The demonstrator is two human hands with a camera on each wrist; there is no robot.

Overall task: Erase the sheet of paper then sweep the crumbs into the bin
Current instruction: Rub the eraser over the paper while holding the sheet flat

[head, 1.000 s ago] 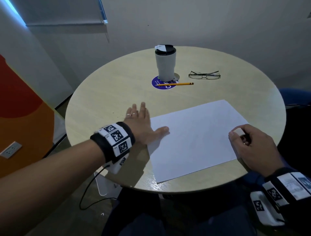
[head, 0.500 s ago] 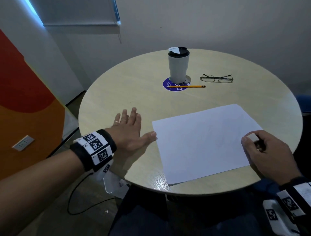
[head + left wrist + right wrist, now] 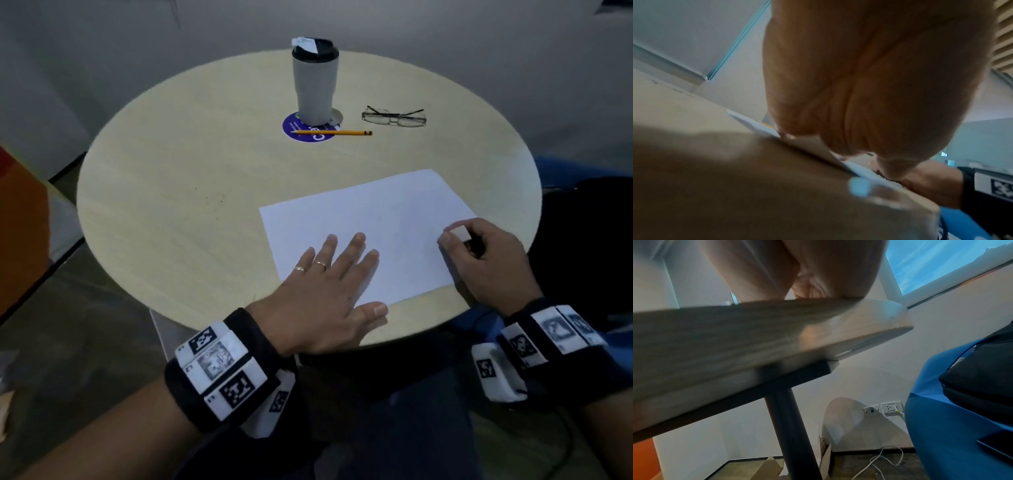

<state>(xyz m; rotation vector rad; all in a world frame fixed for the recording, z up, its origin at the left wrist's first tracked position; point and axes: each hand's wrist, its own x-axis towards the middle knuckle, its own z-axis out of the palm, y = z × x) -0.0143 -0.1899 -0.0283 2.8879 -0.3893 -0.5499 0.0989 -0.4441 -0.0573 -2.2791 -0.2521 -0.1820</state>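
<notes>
This looks like a small office meeting room: a round pale-wood tabletop (image 3: 178,192) on a black pedestal leg (image 3: 793,426), plain white walls with wall sockets (image 3: 882,408) low down, a roller blind (image 3: 694,40), a travel mug (image 3: 314,82), a pencil (image 3: 334,132), glasses (image 3: 394,117), and an orange wall panel (image 3: 20,226).

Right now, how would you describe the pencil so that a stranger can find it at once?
On the far part of the round table stands a grey cup. Just in front of it lies the pencil, across a blue coaster. It is the only yellow, thin stick there.
</notes>
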